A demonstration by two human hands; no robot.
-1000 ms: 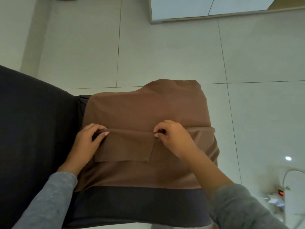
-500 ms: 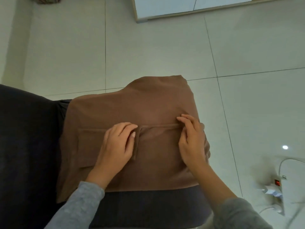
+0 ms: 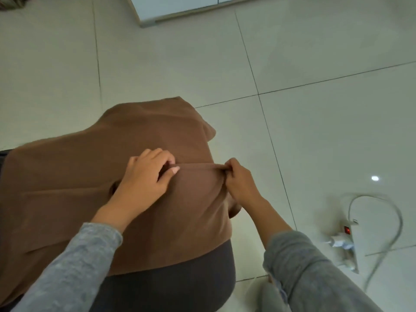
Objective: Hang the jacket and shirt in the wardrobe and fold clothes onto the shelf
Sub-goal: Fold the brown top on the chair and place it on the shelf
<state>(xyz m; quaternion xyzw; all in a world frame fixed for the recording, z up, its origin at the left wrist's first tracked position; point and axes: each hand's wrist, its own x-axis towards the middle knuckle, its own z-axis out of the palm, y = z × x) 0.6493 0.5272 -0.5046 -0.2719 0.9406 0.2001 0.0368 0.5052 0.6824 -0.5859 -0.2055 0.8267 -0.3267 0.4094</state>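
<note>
Nearest to you, your left sleeve (image 3: 74, 266) lies over the near part of the cloth (image 3: 67, 176), and your right sleeve (image 3: 315, 273) passes just beside the right edge of the cloth. Your dark leg (image 3: 171, 287) shows from under the near edge of the cloth. The cloth is brown and is spread over your lap. Its far end hangs over your knee, above the floor (image 3: 157, 64).

Your left hand (image 3: 146, 176) rests on the middle of the cloth. Its fingers are curled, and the thumb and fingers pinch a raised fold (image 3: 200, 165) of the cloth. Your right hand (image 3: 242, 183) is at the right edge of the cloth. Its fingers are closed tight and pinch the other end of the same fold. The fold runs straight between the two hands and stands a little above the rest of the cloth. Left of your left hand, a flat folded flap lies on the cloth.

Right of the cloth, well apart from it, a white strip (image 3: 348, 236) with a red light lies on the floor, with plugs in it. A white cable (image 3: 399, 218) makes a loop around it.

Beyond the far end of the cloth there are pale floor tiles with dark joints. Farther still stands the base of a white cabinet (image 3: 180, 7). I cannot tell whether this is the wardrobe.
</note>
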